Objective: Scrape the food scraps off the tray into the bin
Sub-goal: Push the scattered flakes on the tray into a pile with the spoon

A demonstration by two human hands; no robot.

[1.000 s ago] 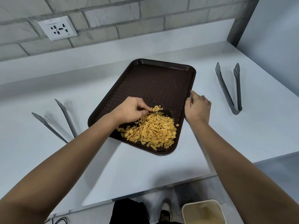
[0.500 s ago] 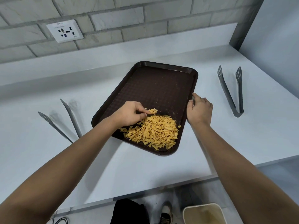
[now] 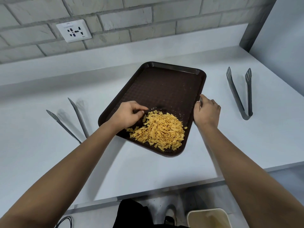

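A dark brown tray [image 3: 166,74] lies at an angle on the white counter. A heap of yellow-orange food scraps [image 3: 159,130] fills its near corner. My left hand [image 3: 127,115] hovers over the tray at the heap's left edge. Its fingers are curled round what looks like a small dark scraper [image 3: 158,109], hard to tell apart from the tray. My right hand [image 3: 206,111] grips the tray's right rim, thumb inside and fingers outside. The cream bin [image 3: 209,217] stands on the floor below the counter's front edge, at lower right.
Grey tongs [image 3: 240,94] lie right of the tray, and a second pair [image 3: 72,119] lies left of it. A brick wall with a socket [image 3: 74,31] is behind. My shoe [image 3: 170,214] and a dark object are on the floor.
The left hand has drawn slightly back toward the heap's left side, and the scraps are bunched tighter in the near corner. The right hand has kept its hold on the rim.
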